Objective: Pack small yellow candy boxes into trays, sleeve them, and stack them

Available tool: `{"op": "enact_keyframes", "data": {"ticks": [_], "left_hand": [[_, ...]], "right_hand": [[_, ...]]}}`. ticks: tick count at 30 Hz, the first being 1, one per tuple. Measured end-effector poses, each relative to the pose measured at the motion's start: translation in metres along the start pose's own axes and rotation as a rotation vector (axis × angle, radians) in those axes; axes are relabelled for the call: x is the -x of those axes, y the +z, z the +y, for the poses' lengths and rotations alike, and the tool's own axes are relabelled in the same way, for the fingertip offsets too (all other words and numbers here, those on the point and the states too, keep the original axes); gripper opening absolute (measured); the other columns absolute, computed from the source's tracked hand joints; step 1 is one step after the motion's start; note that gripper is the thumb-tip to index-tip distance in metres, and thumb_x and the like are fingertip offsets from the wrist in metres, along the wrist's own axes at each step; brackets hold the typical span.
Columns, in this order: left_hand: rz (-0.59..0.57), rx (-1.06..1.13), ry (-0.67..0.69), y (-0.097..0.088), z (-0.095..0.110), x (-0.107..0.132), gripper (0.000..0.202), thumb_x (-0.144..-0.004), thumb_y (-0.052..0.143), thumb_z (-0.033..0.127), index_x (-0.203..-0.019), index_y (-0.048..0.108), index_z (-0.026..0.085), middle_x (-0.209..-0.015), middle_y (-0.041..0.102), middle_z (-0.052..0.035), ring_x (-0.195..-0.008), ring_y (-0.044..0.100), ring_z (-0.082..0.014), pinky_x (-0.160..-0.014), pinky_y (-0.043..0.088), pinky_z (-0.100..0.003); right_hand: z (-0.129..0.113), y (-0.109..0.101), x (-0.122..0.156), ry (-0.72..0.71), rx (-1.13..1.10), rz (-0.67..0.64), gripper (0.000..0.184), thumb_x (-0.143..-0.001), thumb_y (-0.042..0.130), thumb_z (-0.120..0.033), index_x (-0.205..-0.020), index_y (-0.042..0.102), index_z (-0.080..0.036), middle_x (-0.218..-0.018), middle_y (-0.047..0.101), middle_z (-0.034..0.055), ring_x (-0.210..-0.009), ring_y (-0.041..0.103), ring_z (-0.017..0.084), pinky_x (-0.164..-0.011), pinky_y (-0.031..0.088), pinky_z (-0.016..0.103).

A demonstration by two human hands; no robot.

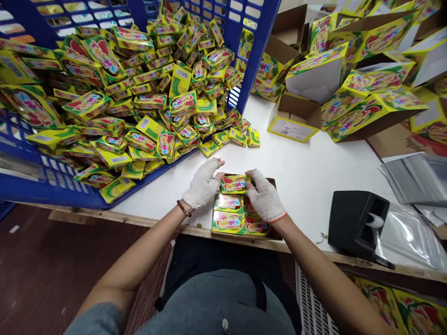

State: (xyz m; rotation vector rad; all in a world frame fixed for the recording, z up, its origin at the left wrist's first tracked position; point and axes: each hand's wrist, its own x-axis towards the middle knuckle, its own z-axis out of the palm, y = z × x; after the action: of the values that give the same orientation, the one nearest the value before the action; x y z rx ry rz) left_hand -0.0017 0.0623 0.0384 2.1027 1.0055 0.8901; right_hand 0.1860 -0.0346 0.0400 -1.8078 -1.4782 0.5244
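A blue crate (52,186) at far left spills a heap of yellow packets (139,93) onto the white table (307,167); printed cartons (352,93) lie open at far right; a brown tray (275,235) at the near edge holds rows of packets (228,218); the gloved left hand (203,184) and right hand (264,196) pinch one small packet (234,184) by its ends at the tray's far end, fingers curled.
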Motion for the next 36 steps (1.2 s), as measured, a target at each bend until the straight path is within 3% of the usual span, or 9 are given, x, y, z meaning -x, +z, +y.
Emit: {"op": "enact_keyframes", "data": {"ticks": [4,8,14,17,21,24,28,32,36], "left_hand": [[-0.120,0.043,-0.197,0.019,-0.007,0.005,0.029,-0.082,0.059,0.017,-0.110,0.068,0.016,-0.108,0.071,-0.0067,-0.100,0.066,-0.0214,-0.095,0.054,-0.038],[-0.118,0.039,-0.295,0.021,0.000,0.005,0.027,-0.080,0.060,0.016,-0.106,0.068,0.018,-0.107,0.070,-0.0060,-0.097,0.065,-0.0205,-0.092,0.053,-0.035],[-0.211,-0.139,-0.406,0.022,0.009,-0.010,0.023,-0.073,0.056,0.011,-0.093,0.065,0.020,-0.096,0.070,-0.0066,-0.089,0.062,-0.0232,-0.081,0.051,-0.036],[-0.221,-0.142,-0.428,0.019,0.009,-0.013,0.020,-0.073,0.057,0.012,-0.090,0.064,0.019,-0.094,0.069,-0.0079,-0.087,0.061,-0.0246,-0.079,0.049,-0.037],[-0.274,-0.076,-0.418,0.011,0.011,-0.006,0.025,-0.072,0.055,0.010,-0.094,0.064,0.019,-0.094,0.068,-0.0057,-0.087,0.061,-0.0213,-0.081,0.049,-0.032],[-0.268,0.009,-0.451,0.012,0.014,-0.001,0.042,-0.069,0.052,0.006,-0.108,0.060,0.018,-0.094,0.068,-0.0039,-0.083,0.061,-0.0187,-0.078,0.050,-0.030],[-0.172,0.019,-0.508,0.022,0.021,0.004,0.048,-0.068,0.050,0.004,-0.113,0.059,0.019,-0.098,0.068,-0.0047,-0.088,0.062,-0.0203,-0.082,0.049,-0.031],[-0.157,0.034,-0.504,0.022,0.020,0.004,0.049,-0.071,0.047,0.005,-0.117,0.058,0.018,-0.100,0.069,-0.0049,-0.085,0.063,-0.0191,-0.079,0.050,-0.030],[-0.247,-0.070,-0.451,0.014,0.013,-0.009,0.033,-0.069,0.052,0.008,-0.098,0.062,0.019,-0.088,0.068,-0.0037,-0.081,0.062,-0.0198,-0.076,0.048,-0.030]], "right_hand": [[0.005,0.016,0.005,0.135,0.125,-0.108,0.030,-0.090,0.047,-0.031,-0.117,0.057,-0.021,-0.086,0.067,0.0044,-0.075,0.063,0.022,-0.072,0.050,0.033],[0.005,0.020,0.003,-0.001,0.278,-0.233,0.031,-0.094,0.045,-0.027,-0.121,0.059,-0.019,-0.106,0.065,0.0109,-0.095,0.061,0.023,-0.081,0.047,0.032],[0.000,0.019,0.002,-0.070,0.533,-0.442,0.042,-0.094,0.047,-0.024,-0.134,0.059,-0.015,-0.109,0.059,0.0166,-0.094,0.061,0.027,-0.080,0.049,0.036],[0.005,0.016,0.014,-0.060,0.412,-0.336,0.048,-0.091,0.052,-0.031,-0.138,0.055,-0.020,-0.120,0.057,0.0157,-0.110,0.059,0.031,-0.089,0.050,0.041],[0.018,0.023,0.041,0.047,0.070,-0.109,0.072,-0.093,0.044,-0.036,-0.158,0.018,-0.018,-0.153,0.038,0.0170,-0.138,0.043,0.030,-0.110,0.041,0.048],[0.020,0.036,0.054,0.084,-0.084,-0.158,0.078,-0.095,0.040,-0.038,-0.160,0.001,-0.017,-0.162,0.025,0.0150,-0.148,0.031,0.026,-0.119,0.030,0.047],[0.014,0.049,0.055,0.061,-0.104,-0.279,0.085,-0.091,0.048,-0.042,-0.160,0.005,-0.018,-0.164,0.022,0.0140,-0.153,0.016,0.030,-0.123,0.019,0.053],[0.017,0.037,0.049,0.061,-0.112,-0.272,0.084,-0.091,0.048,-0.038,-0.160,0.008,-0.016,-0.163,0.024,0.0164,-0.151,0.025,0.030,-0.121,0.026,0.053],[0.024,0.014,0.043,-0.124,-0.015,-0.234,0.059,-0.095,0.042,-0.030,-0.154,0.034,-0.021,-0.157,0.039,0.0130,-0.148,0.032,0.025,-0.121,0.029,0.051]]}}
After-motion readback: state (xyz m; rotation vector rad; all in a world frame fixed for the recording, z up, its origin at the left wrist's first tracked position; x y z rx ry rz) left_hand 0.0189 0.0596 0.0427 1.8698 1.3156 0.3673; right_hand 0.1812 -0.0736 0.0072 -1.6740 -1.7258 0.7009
